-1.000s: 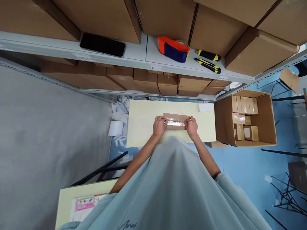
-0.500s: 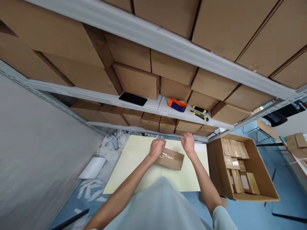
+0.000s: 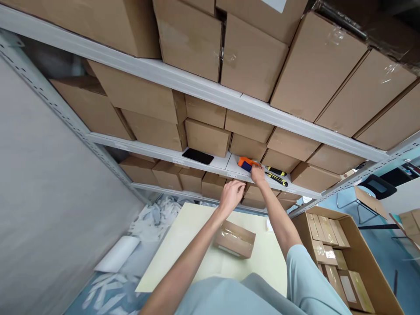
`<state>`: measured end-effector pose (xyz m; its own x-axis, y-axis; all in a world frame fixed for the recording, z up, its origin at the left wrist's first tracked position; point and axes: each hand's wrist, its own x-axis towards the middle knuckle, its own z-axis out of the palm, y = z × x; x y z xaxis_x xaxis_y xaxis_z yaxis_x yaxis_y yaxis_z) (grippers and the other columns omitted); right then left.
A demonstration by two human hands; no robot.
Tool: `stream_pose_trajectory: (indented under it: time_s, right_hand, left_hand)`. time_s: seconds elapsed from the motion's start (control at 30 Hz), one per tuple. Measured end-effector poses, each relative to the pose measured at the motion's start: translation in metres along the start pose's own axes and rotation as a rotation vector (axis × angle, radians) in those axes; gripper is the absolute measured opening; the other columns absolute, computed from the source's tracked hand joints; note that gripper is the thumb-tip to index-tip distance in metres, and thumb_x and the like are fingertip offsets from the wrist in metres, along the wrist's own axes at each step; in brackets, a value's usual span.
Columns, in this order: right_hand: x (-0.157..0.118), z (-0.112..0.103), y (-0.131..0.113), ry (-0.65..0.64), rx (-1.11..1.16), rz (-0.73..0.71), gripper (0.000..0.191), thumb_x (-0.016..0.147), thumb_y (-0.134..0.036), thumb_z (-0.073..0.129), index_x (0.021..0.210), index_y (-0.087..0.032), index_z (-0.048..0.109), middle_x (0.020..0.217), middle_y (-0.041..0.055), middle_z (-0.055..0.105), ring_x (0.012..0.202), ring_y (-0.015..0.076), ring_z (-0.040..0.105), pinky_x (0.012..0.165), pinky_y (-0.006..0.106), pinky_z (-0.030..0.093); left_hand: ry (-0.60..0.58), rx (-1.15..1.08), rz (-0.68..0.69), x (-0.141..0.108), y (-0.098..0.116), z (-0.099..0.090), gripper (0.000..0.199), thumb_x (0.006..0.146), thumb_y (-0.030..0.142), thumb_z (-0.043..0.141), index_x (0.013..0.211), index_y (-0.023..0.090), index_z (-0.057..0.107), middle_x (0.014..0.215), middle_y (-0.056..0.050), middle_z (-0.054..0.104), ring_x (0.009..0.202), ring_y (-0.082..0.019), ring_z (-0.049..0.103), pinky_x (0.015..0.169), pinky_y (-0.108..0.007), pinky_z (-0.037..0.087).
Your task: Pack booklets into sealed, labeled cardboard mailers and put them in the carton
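A right hand (image 3: 258,173) pinches the end of an orange-and-blue tape dispenser (image 3: 245,165) on the shelf (image 3: 218,162), just beside two knives (image 3: 277,179); the left hand (image 3: 232,194) hovers nearby — fingers loosely bent, slightly spread; below, a taped box (image 3: 235,239) sits on the tabletop (image 3: 267,256) — near the left forearm.

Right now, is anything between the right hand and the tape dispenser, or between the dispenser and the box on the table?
Nothing visible separates the right hand from the tape dispenser; it is at the dispenser's right end. Toward the box, the left hand appears roughly between, near the shelf edge.
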<state>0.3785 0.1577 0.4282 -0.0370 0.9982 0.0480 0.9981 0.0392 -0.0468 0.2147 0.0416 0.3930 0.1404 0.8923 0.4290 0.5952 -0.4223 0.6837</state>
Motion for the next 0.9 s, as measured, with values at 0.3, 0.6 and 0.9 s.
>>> stream_pose_trajectory:
  time_s: [0.3, 0.6, 0.9]
  right_hand:
    - [-0.115, 0.046, -0.002, 0.159, 0.808, -0.019, 0.036, 0.105, -0.039, 0.058, 0.129, -0.013, 0.063, 0.118, 0.0164, 0.078, 0.107, 0.0297, 0.072, 0.098, 0.040, 0.055]
    - [-0.298, 0.072, -0.056, -0.038, 1.468, 0.225, 0.051, 0.093, -0.064, 0.076, 0.118, -0.020, 0.067, 0.117, 0.0112, 0.078, 0.112, 0.0269, 0.073, 0.105, 0.041, 0.058]
    - [-0.337, 0.044, -0.056, -0.144, 1.507, 0.212, 0.051, 0.089, -0.066, 0.083, 0.114, -0.023, 0.077, 0.114, 0.0081, 0.082, 0.109, 0.0283, 0.076, 0.105, 0.044, 0.060]
  left_hand:
    - [0.041, -0.283, -0.180, -0.105, -0.015, -0.027, 0.023, 0.106, 0.032, 0.060, 0.118, 0.025, 0.077, 0.120, -0.007, 0.081, 0.115, -0.025, 0.074, 0.105, -0.040, 0.058]
    - [-0.007, -0.396, -0.273, -0.186, 0.011, -0.039, 0.014, 0.098, 0.033, 0.077, 0.110, 0.025, 0.078, 0.102, -0.005, 0.079, 0.096, -0.022, 0.076, 0.092, -0.037, 0.063]
    - [-0.158, -0.456, -0.174, -0.204, 0.021, -0.066, 0.010, 0.099, 0.034, 0.076, 0.102, 0.025, 0.080, 0.101, -0.006, 0.080, 0.096, -0.022, 0.076, 0.089, -0.036, 0.065]
